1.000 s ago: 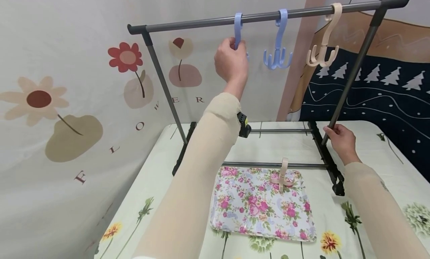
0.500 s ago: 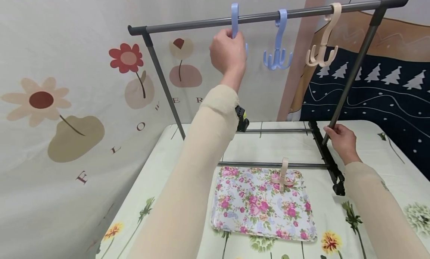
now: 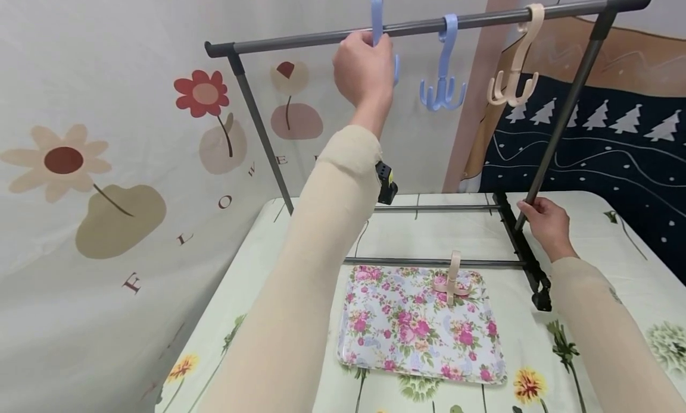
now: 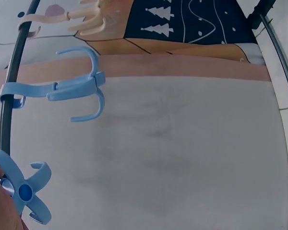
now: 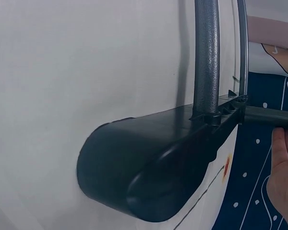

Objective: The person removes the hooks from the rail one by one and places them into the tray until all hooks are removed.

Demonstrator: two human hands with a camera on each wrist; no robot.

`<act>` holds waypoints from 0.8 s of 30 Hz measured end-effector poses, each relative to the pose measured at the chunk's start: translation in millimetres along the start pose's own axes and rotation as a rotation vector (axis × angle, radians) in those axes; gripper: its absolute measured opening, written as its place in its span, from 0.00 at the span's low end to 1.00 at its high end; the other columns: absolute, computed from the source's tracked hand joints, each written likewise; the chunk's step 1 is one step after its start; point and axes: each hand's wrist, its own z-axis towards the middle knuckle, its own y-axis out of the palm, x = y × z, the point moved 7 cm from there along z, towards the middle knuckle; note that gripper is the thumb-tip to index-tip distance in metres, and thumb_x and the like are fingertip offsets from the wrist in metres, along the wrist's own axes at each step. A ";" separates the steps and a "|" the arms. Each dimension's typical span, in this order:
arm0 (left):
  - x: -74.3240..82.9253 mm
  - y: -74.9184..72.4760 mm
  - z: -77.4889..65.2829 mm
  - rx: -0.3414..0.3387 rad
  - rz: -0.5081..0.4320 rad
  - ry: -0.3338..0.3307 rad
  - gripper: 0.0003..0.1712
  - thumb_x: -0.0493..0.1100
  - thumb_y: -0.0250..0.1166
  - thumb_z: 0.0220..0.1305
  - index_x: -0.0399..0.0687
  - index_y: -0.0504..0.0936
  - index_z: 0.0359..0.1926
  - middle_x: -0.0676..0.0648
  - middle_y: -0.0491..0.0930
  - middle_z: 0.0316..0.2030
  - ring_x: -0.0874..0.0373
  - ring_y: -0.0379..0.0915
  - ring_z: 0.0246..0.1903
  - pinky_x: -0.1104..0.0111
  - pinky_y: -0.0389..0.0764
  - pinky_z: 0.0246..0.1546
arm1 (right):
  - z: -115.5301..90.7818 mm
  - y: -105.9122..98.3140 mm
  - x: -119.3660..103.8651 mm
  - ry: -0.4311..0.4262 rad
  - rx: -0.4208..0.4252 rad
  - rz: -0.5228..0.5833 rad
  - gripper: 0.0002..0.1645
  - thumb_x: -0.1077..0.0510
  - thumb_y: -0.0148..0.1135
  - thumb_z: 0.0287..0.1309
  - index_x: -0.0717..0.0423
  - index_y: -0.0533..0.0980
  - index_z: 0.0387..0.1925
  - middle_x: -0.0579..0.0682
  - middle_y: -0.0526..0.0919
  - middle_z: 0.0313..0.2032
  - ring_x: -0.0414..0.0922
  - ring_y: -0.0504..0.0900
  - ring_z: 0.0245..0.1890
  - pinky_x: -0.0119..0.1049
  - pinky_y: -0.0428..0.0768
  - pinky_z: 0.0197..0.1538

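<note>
My left hand (image 3: 364, 71) pinches the shank of a light blue four-claw hook (image 3: 377, 11) at the rack's top bar (image 3: 300, 41). The hook's curved top stands well above the bar. In the left wrist view, this hook's prongs and round hub (image 4: 25, 192) face the camera beside the fingers. Further right hang a second blue hook (image 3: 443, 62) and a beige one (image 3: 517, 74). Low on the rack's right post (image 3: 563, 109), my right hand (image 3: 548, 225) grips the tube with thumb and fingers. The right wrist view shows that hand (image 5: 283, 177) at the dark tube.
The dark metal rack stands on a flower-printed cloth (image 3: 257, 318), its black foot (image 3: 542, 297) at the right. In front lies a floral folded piece (image 3: 412, 329) with a pinkish hook (image 3: 452, 279) on it. Printed curtains (image 3: 134, 56) hang behind.
My left hand has risen with the blue hook, whose top now reaches higher above the bar. The right hand keeps its place on the post, and the other hooks hang as before.
</note>
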 end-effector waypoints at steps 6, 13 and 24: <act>2.1 0.8 -6.9 -0.019 -0.054 0.046 0.09 0.49 0.65 0.66 0.54 0.88 0.43 0.57 0.86 0.36 0.65 0.79 0.36 0.73 0.73 0.37 | 0.6 0.2 1.9 0.005 -0.001 0.007 0.35 0.37 0.49 0.71 0.64 0.72 0.59 0.58 0.78 0.49 0.51 0.69 0.46 0.49 0.68 0.49; 1.4 1.6 -14.9 -0.059 -0.074 0.073 0.10 0.49 0.65 0.67 0.53 0.87 0.45 0.57 0.86 0.36 0.65 0.78 0.35 0.74 0.72 0.37 | 1.9 1.5 5.8 0.012 0.031 0.041 0.32 0.35 0.53 0.68 0.58 0.76 0.54 0.50 0.79 0.44 0.49 0.69 0.46 0.52 0.69 0.48; -6.7 1.2 -27.0 -0.142 -0.148 0.087 0.10 0.48 0.68 0.65 0.50 0.87 0.44 0.54 0.85 0.37 0.65 0.79 0.37 0.75 0.72 0.40 | -1.0 2.3 1.6 0.012 0.010 0.034 0.33 0.37 0.50 0.71 0.60 0.74 0.58 0.52 0.78 0.46 0.47 0.71 0.46 0.51 0.72 0.50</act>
